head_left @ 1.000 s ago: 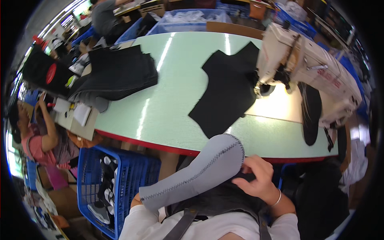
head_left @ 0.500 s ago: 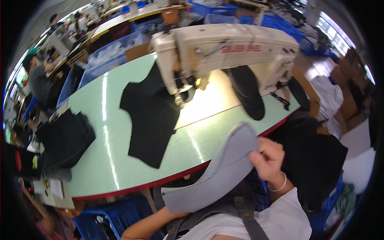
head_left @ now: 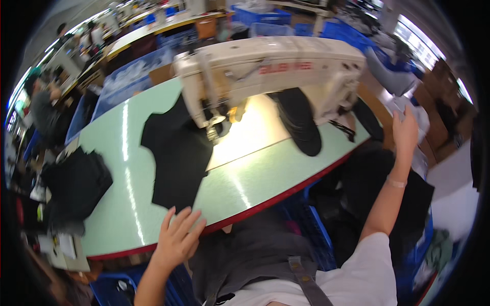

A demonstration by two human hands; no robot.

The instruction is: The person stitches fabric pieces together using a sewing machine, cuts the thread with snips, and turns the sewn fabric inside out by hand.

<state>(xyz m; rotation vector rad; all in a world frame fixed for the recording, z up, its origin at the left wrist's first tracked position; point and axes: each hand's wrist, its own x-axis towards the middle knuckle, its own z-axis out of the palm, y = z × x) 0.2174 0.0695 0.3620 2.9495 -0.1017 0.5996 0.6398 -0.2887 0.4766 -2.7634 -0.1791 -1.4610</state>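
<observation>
My left hand (head_left: 178, 237) is open over the table's front edge, fingers spread, its fingertips by the lower end of a black fabric piece (head_left: 176, 163). That piece lies flat, its upper right part under the head of a cream sewing machine (head_left: 275, 56). My right arm reaches out to the right. The right hand (head_left: 406, 127) is open and somewhat blurred, and nothing shows in its grip. Just beyond its fingertips a curved grey fabric piece (head_left: 390, 74) appears apart from the hand, above a whitish plastic bag (head_left: 422, 120).
A stack of black pieces (head_left: 76, 183) sits at the table's left end. More black pieces (head_left: 298, 122) lie right of the needle. Blue crates (head_left: 319, 229) stand below the table's front edge, dark fabric (head_left: 357, 194) at the right. A person (head_left: 43, 104) sits far left.
The grey piece has left my hands and is now at the far right. My right hand swung out that way; the left came up to the table edge. The view shifted slightly.
</observation>
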